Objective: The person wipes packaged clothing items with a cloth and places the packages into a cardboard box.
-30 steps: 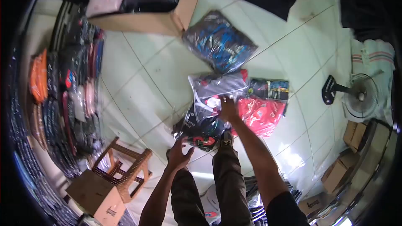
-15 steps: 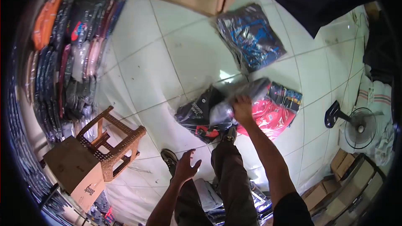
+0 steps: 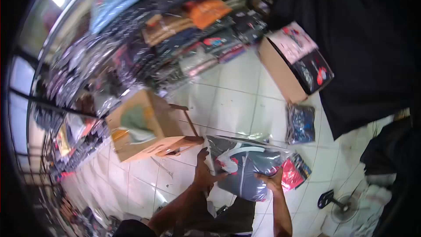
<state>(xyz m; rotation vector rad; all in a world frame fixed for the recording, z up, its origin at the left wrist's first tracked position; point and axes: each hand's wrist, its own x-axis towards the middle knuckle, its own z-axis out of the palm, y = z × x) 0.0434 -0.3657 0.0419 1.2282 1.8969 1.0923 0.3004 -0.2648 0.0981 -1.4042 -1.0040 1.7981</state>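
White floor tiles lie below two hands clamped on one grey plastic-wrapped garment.

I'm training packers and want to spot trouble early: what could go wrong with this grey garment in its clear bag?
The clear bag looks slick, so it may slide from between the left hand and right hand.

The stool stands close to the left hand, so a sideways swing might knock it.

The red packet lies on the floor right by the bag, and could get nudged or covered if the bag is lowered.
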